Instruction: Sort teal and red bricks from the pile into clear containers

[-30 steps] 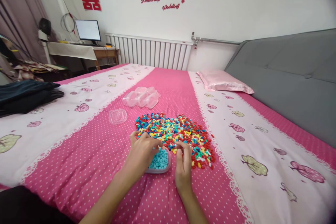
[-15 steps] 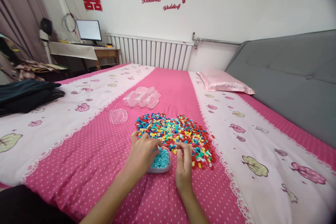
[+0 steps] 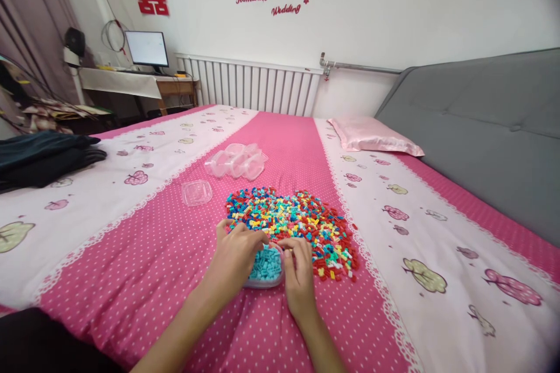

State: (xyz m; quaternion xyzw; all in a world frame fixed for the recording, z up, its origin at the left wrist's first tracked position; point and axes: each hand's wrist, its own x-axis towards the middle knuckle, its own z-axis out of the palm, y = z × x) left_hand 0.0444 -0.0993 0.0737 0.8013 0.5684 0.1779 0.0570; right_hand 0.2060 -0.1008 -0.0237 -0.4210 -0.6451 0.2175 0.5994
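A small clear plastic box (image 3: 261,284) filled with light-blue toy bricks (image 3: 266,265) stands on the bed between my hands. My left hand (image 3: 236,250) bends over the box's left side, its fingers curled and their tips partly hidden. From the right, my right hand (image 3: 299,274) reaches the box's upper right rim with thumb and forefinger drawn close together. Anything in either hand's fingertips is too small to make out. Just beyond both hands spreads a pile of mixed small bricks (image 3: 301,215) in red, yellow, blue, green and white.
A clear lid or shallow tray (image 3: 196,193) lies left of the pile. Several clear plastic containers (image 3: 236,161) are grouped behind it. A pink pillow (image 3: 371,135) rests near the grey headboard (image 3: 481,128). Dark clothing (image 3: 48,157) lies at the left edge of the bed (image 3: 144,280).
My right hand has moved left, from over the pile's near edge to the box's rim. My left hand stays over the box, with only a slight shift.
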